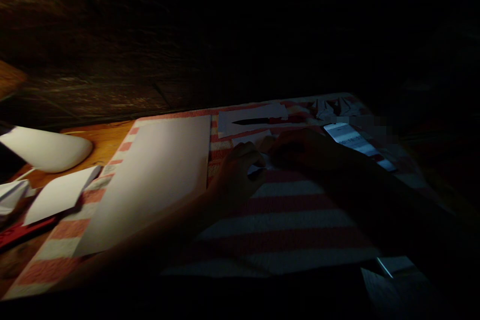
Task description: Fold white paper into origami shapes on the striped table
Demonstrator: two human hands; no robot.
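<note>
Over a red-and-white striped cloth [288,205], my two hands work close together in dim light. My left hand [242,167] is closed, its fingers curled round a small piece of white paper [257,167]. From the other side my right hand [300,147] reaches in with bent fingers, near the same paper; it is so dark that its grip cannot be made out. Just beyond them lies a knife [251,121] with a dark blade and a reddish handle, resting on a white sheet [227,122]. Another bit of paper [258,136] is partly hidden behind the hands.
A large white sheet [150,170] covers the cloth's left side. Right of my hands a phone [356,142] lies with its screen lit. A white lamp head [60,150], a curled paper [63,192] and a red object [28,230] are at far left. Folded paper shapes [333,106] sit at the back.
</note>
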